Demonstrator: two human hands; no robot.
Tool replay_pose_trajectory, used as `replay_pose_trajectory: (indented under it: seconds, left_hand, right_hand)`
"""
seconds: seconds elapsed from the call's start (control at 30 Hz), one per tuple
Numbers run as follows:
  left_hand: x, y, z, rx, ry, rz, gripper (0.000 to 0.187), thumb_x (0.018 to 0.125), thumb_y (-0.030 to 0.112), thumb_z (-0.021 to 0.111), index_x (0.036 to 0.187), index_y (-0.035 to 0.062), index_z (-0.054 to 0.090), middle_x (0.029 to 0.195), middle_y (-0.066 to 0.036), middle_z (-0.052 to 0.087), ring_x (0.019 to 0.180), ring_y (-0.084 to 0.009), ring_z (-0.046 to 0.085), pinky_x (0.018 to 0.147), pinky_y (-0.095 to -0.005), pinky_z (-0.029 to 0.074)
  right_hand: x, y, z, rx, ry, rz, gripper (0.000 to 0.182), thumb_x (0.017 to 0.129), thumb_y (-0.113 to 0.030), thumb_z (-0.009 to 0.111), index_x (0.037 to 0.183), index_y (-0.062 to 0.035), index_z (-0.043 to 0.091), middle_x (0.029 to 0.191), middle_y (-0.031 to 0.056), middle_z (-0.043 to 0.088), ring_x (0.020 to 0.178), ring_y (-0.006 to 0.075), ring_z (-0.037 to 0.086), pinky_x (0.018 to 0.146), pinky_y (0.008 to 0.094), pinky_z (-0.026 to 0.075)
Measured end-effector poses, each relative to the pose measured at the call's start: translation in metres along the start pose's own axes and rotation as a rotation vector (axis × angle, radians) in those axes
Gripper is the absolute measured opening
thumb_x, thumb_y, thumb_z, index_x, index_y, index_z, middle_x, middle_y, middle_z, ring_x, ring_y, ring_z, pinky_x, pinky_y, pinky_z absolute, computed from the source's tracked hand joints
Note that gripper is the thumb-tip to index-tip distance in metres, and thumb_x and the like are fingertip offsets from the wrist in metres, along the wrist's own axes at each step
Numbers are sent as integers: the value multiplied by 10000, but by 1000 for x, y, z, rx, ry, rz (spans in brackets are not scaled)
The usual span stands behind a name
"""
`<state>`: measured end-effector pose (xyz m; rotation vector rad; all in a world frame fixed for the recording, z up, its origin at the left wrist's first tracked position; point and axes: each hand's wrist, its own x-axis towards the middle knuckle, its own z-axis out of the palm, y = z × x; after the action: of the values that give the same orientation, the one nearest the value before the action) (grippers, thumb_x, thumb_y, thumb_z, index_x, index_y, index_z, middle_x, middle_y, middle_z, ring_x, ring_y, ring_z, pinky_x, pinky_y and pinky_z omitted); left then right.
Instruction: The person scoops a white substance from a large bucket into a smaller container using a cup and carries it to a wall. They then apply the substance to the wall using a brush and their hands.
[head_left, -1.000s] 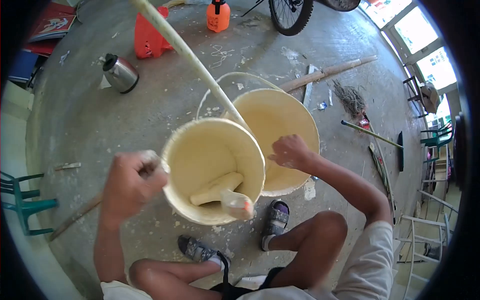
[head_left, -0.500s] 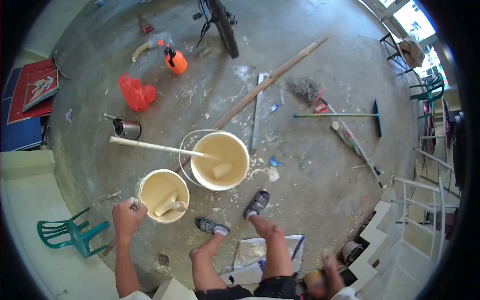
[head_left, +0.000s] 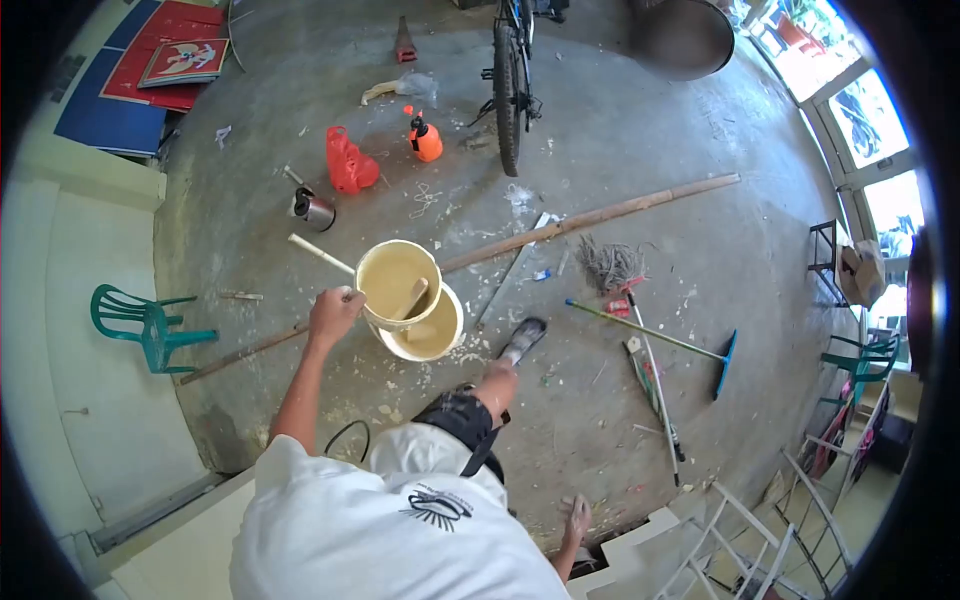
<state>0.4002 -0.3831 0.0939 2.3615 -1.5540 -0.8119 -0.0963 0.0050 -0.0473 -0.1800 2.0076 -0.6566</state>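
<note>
My left hand grips the left rim of a cream-coloured bucket, which is partly in front of a second white bucket. A pale tool lies inside the nearer bucket. Behind its left side, a whitish stick juts out to the upper left. My right hand is low on the right over the floor, away from the buckets, with its fingers apart and nothing in it.
A long wooden pole crosses the floor behind the buckets. A mop head and blue broom lie right. Beyond stand an orange sprayer and bicycle. A green chair is left; metal frames are lower right.
The smaller bucket has moved with my left hand to overlap the larger one. The view has shifted, and my white shirt now fills the lower part. My right hand shows more clearly.
</note>
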Motion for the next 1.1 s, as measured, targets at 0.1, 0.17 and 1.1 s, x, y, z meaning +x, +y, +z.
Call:
replay_pose_trajectory:
  seconds: [0.1, 0.17, 1.1]
  left_hand:
    - [13, 40, 28, -26, -33, -112, 355, 695, 350, 539, 755, 11, 626, 695, -171, 618, 679, -305, 620, 596, -372, 455]
    - [25, 74, 38, -1, 19, -131, 362, 694, 351, 535, 748, 2, 617, 700, -181, 614, 693, -328, 614, 603, -388, 454]
    - [406, 936, 225, 81, 74, 217, 318, 717, 296, 518, 664, -6, 603, 613, -184, 579, 619, -322, 599, 565, -402, 437]
  right_hand:
    - [46, -84, -13, -136, -60, -138, 347, 875, -379, 472, 951, -51, 552, 813, 75, 630, 576, 130, 562, 482, 259, 416]
    - [77, -134, -26, 52, -63, -58, 365, 877, -363, 464, 1054, -49, 520, 863, 93, 638, 633, 180, 610, 481, 277, 442]
    - [763, -803, -381, -445, 492, -772, 376, 827, -271, 545, 1027, 47, 545, 920, 192, 587, 874, 290, 562, 750, 382, 440]
